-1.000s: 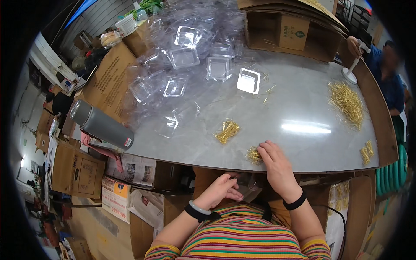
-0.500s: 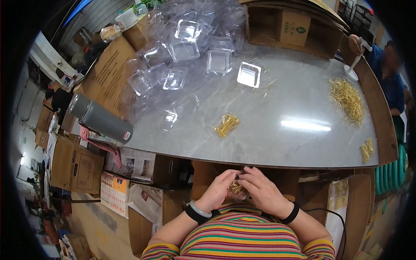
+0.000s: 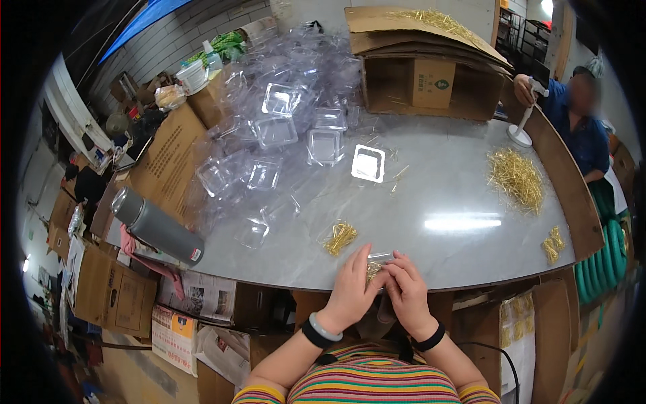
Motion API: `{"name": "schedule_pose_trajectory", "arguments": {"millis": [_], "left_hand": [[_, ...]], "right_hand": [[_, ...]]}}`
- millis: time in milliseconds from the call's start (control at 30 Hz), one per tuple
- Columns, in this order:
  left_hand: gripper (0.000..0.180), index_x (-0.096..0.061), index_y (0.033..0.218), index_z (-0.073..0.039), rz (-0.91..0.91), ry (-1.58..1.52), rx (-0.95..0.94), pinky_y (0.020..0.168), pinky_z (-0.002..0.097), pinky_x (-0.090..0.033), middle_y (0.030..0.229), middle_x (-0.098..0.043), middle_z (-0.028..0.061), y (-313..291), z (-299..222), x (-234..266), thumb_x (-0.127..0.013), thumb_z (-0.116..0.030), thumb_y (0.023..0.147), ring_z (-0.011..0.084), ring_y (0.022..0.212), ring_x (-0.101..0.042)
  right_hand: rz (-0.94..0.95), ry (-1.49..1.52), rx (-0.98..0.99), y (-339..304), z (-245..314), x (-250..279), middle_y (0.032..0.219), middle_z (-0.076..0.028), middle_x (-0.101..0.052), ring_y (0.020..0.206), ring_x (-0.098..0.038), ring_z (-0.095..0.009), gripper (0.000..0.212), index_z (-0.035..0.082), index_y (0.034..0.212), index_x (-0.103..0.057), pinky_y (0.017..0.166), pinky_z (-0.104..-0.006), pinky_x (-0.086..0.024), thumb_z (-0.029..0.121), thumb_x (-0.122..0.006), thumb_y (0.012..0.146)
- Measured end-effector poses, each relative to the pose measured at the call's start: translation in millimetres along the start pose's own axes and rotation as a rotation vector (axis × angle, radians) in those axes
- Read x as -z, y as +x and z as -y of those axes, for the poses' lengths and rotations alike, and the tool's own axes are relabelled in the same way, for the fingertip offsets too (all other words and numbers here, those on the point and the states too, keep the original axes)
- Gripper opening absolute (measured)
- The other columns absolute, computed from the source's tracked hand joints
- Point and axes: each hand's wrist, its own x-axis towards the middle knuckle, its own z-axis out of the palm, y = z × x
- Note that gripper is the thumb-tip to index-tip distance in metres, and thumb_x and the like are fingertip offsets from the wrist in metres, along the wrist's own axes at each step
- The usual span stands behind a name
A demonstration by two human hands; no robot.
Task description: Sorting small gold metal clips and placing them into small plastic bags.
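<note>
Just over the table's near edge, my left hand (image 3: 352, 288) and my right hand (image 3: 408, 293) close from both sides around a small clear plastic box (image 3: 381, 256). Thin gold wire-like pieces (image 3: 374, 269) show through it between my fingers; my palms hide most of the box. A loose bundle of the same gold pieces (image 3: 340, 238) lies on the grey table (image 3: 417, 259), a little ahead of my left hand. Farther right is a large heap of gold pieces (image 3: 515, 180), with a smaller bundle (image 3: 554, 245) by the right edge.
Many clear plastic trays (image 3: 276, 131) pile up at the back left. A grey bottle (image 3: 158, 225) lies at the left edge. Cardboard boxes (image 3: 431, 84) stand at the back, and a cardboard wall (image 3: 572, 182) borders the right. Beyond it, a person's hand (image 3: 523, 89) grips a white stand (image 3: 519, 135).
My hands have risen from below the table's edge to over it, still around the box with gold pieces. The view has tilted up, so the table sits lower in the picture.
</note>
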Motion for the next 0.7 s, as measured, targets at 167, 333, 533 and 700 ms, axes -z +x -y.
{"name": "schedule_pose_trajectory", "arguments": {"millis": [167,333,533,700], "left_hand": [[0.068,-0.04,0.143,0.009,0.07,0.33,-0.177,0.115,0.0508,-0.032,0.149,-0.04,0.0275,-14.5,4.6,4.3,-0.067,-0.028,0.094,0.0433,0.135,-0.043],[0.069,-0.041,0.142,0.01,0.1,0.382,-0.164,0.115,0.052,-0.032,0.149,-0.04,0.028,-15.3,5.5,-1.4,-0.07,-0.025,0.09,0.0446,0.134,-0.042],[0.068,-0.04,0.142,0.011,0.152,0.388,-0.132,0.114,0.0525,-0.033,0.148,-0.04,0.0293,-12.9,-0.1,3.1,-0.069,-0.022,0.09,0.0474,0.134,-0.042],[0.069,-0.043,0.139,0.014,0.172,0.459,-0.099,0.114,0.0536,-0.034,0.145,-0.042,0.0318,-5.8,1.6,0.9,-0.068,-0.029,0.091,0.0463,0.133,-0.044]], "right_hand": [[0.007,0.074,-0.101,-2.5,1.2,1.2,0.125,-0.018,-0.061,0.126,-0.056,-0.041,0.031,0.001,0.121,-0.061,0.109,-0.0509,-0.042,-0.003,-0.064,0.09],[0.116,-0.238,-0.007,-6.8,5.9,13.7,0.142,-0.02,-0.054,0.137,-0.046,-0.041,0.05,0.001,0.141,-0.048,0.116,-0.0591,-0.028,0.005,-0.062,0.093],[0.385,-0.388,0.012,14.9,7.0,56.8,0.151,-0.021,-0.043,0.142,-0.036,-0.044,0.06,0.006,0.146,-0.045,0.116,-0.0614,-0.025,0.018,-0.067,0.092],[0.282,-0.718,-0.105,84.2,-99.2,162.3,0.154,-0.022,-0.037,0.141,-0.034,-0.048,0.062,0.009,0.142,-0.049,0.115,-0.0578,-0.032,0.025,-0.073,0.088]]}}
